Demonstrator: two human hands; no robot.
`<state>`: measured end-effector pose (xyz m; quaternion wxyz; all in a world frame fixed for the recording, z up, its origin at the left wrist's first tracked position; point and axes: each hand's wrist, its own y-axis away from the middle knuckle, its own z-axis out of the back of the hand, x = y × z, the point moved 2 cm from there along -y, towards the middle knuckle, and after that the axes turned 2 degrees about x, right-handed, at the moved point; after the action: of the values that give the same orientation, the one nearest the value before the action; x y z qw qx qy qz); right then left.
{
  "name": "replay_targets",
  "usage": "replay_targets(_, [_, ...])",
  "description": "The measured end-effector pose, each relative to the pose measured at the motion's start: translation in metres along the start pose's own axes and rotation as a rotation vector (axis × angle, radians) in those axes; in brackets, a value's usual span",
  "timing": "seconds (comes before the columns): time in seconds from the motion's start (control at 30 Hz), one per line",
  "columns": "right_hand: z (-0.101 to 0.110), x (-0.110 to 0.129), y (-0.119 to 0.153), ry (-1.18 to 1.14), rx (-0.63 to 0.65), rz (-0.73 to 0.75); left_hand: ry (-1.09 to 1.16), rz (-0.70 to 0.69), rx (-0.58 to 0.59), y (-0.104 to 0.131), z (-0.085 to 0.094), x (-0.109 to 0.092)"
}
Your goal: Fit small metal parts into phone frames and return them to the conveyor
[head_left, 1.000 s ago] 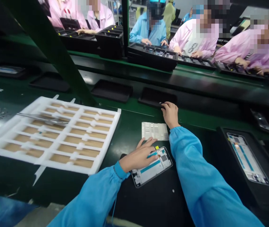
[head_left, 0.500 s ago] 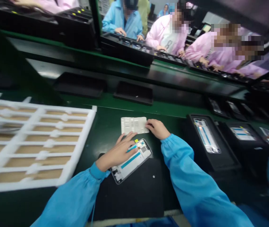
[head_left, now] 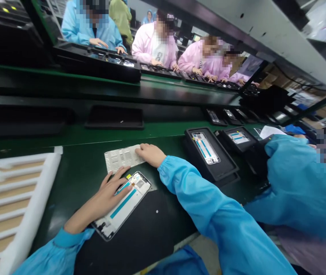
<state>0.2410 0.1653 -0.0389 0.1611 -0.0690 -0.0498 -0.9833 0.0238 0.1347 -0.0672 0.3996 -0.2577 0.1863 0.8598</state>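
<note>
A phone frame (head_left: 124, 206) with two blue strips and a yellow tab lies tilted on a black mat (head_left: 140, 236). My left hand (head_left: 105, 196) rests over its upper left side, fingers spread, their tips reaching toward a pale sheet of small silvery strips (head_left: 120, 159). That sheet lies on the green table just beyond the phone frame. At the sheet's right end, my right hand (head_left: 151, 154) has its thumb and fingers closed on the edge. Part of the frame is hidden beneath my left hand.
A white rack (head_left: 41, 191) stands at the left. To the right are black trays, one holding another phone frame (head_left: 205, 149). A co-worker's blue sleeve (head_left: 283, 183) is close on the right. Black trays (head_left: 114, 116) line the back; several people sit across the line.
The view has swung to the right, so everything sits further left. The sheet now slants up toward my right hand. My left hand stays over the phone frame.
</note>
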Motion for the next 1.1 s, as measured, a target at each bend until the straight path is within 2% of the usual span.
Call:
replay_targets(0.2, [-0.002,-0.007,0.005,-0.04,-0.007,0.076,-0.021,-0.017,0.011,-0.002,0.001,0.004])
replay_targets(0.4, [-0.012,-0.018,0.001,-0.217,-0.053,-0.026,-0.025,-0.023,0.007,-0.005,-0.001,0.014])
replay_targets(0.53, [-0.02,-0.013,0.002,-0.367,-0.125,-0.125,-0.015,0.029,0.018,-0.003,0.001,0.01])
replay_targets(0.7, [-0.022,-0.009,0.005,-0.473,-0.183,-0.171,-0.024,0.002,-0.012,-0.002,0.004,0.004])
replay_targets(1.0, [-0.011,-0.004,0.012,-0.415,-0.172,-0.125,0.02,0.0,0.022,-0.003,-0.002,0.009])
replay_targets(1.1, [-0.011,-0.005,0.013,-0.44,-0.16,-0.114,0.051,0.002,0.025,0.001,-0.002,0.003])
